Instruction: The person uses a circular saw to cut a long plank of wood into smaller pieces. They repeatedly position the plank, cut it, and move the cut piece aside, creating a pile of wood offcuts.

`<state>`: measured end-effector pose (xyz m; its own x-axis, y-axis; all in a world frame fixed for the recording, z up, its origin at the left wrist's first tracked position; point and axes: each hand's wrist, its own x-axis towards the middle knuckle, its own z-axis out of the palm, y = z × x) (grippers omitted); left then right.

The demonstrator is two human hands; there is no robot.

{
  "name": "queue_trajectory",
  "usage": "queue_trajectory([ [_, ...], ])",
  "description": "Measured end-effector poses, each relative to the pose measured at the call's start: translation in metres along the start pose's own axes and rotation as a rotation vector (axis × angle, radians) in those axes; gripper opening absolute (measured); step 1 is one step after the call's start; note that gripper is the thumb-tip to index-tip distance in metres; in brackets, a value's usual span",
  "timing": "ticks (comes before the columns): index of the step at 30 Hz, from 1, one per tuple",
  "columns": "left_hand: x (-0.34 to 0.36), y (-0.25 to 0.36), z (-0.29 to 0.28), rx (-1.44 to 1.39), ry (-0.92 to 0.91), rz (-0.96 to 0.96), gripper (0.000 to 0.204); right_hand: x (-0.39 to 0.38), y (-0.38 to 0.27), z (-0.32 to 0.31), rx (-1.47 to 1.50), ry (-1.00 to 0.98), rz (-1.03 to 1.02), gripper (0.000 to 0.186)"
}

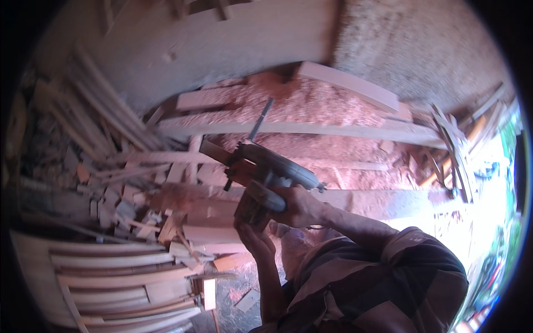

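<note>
In front of my body, lifted above the wood, is a dark handheld power tool [283, 169]. It has a flat plate at its far left end and a thin metal bar sticking up and away; its exact kind is not clear. My right hand [302, 206] is wrapped round the rear handle on its near right side. Beneath the body's near end, my left hand [256, 237] grips and supports it from below, its fingers partly hidden by the tool. The tool is tilted, its long side running from upper left to lower right.
A long pale board [333, 130] crosses behind the tool, among heaped reddish shavings [327, 102]. Another thick board [350, 86] leans near the wall. Wood offcuts [116, 205] pile up at left, stacked curved pieces [127, 277] at lower left, leaning slats [458, 150] at right.
</note>
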<state>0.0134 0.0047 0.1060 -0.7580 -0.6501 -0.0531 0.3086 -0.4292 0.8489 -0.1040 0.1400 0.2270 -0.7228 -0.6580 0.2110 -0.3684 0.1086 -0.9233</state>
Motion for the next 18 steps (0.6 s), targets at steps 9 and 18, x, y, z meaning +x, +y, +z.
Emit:
queue_trajectory([
  [9, -0.103, -0.112, 0.098, 0.83, -0.851, -0.186, 0.095, -0.227, 0.055, -0.149, -0.207, 0.387, 0.424, 0.04],
  [18, -0.171, -0.221, 0.171, 1.143, -1.223, -0.297, 0.093, -0.369, 0.128, -0.192, -0.39, 0.565, 0.617, 0.042],
])
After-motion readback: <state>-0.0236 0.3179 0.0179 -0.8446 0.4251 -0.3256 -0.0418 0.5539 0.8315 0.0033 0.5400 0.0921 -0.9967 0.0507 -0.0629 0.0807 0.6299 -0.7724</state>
